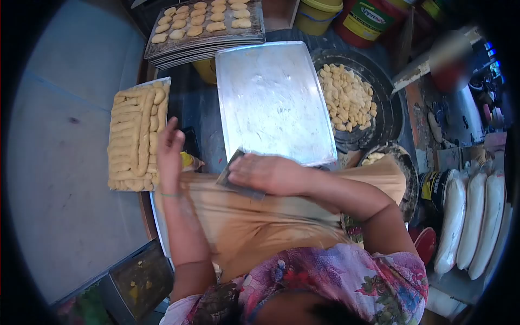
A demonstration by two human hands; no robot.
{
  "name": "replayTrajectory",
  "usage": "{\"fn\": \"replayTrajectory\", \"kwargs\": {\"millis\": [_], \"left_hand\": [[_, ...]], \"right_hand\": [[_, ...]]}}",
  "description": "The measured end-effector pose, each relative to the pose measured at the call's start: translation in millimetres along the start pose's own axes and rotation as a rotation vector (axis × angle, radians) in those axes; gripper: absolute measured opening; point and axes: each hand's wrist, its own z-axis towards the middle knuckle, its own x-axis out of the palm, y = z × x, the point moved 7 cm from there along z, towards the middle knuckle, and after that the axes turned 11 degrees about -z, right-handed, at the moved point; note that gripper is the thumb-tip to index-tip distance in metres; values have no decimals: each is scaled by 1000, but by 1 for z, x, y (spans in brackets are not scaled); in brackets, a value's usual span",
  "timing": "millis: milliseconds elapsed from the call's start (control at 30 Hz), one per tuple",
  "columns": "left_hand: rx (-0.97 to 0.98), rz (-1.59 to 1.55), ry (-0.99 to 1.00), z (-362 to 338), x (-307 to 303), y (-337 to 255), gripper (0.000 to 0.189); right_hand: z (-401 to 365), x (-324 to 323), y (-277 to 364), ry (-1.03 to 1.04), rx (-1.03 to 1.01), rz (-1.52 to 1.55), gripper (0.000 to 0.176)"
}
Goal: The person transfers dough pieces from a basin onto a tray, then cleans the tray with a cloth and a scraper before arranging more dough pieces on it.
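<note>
My right hand [268, 173] is closed around a dark, flat rectangular dough scraper [246, 190], just over my lap. Beyond it lies a metal baking tray [273, 100], its surface bare with a few smudges. My left hand [170, 149] is raised with the fingers stretched out and nothing in it, at the right edge of a tray of dough [131, 138]. Long dough strips fill that tray. To the right, a round black pan [387, 103] holds a heap of small dough pieces [346, 97].
A stack of trays [208, 49] stands at the back left, the top one bearing shaped dough pieces [197, 19]. Yellow [317, 16] and red [365, 21] buckets stand at the back. Long white wrapped packages [470, 216] lie at the right. A yellow packet [189, 161] sits near my left hand.
</note>
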Motion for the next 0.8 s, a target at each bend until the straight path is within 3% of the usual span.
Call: {"fn": "replayTrajectory", "kwargs": {"millis": [67, 167, 233, 367, 467, 533, 567, 600, 633, 700, 767, 800], "left_hand": [[-31, 75, 53, 11, -13, -28, 39], [13, 224, 181, 20, -10, -44, 38], [8, 294, 275, 25, -3, -44, 38], [-64, 269, 369, 33, 8, 23, 39], [-157, 232, 349, 14, 34, 44, 41], [-193, 186, 340, 6, 44, 73, 43], [-219, 176, 334, 3, 47, 86, 43], [-242, 165, 326, 1, 50, 96, 44], [-296, 101, 298, -2, 50, 106, 44], [-405, -30, 230, -9, 49, 126, 44], [-475, -108, 212, -16, 53, 130, 45], [-483, -153, 214, -19, 57, 126, 45]], "right_hand": [[1, 28, 52, -85, -224, -24, 48], [16, 56, 110, -41, -354, 34, 48], [20, 88, 136, 65, -377, -8, 50], [5, 124, 146, 167, -383, 53, 51], [-2, 64, 129, 128, -309, 25, 50], [-35, 22, 95, 160, 70, 53, 48], [-40, -23, 78, 186, 158, -71, 37], [-88, -35, 47, 229, 584, 130, 24], [-121, -71, 47, 198, 640, -152, 28], [-192, -109, 45, 331, 966, -447, 46], [-253, -110, 66, 681, 1271, -418, 58], [-266, -108, 78, 622, 1255, -455, 56]]}}
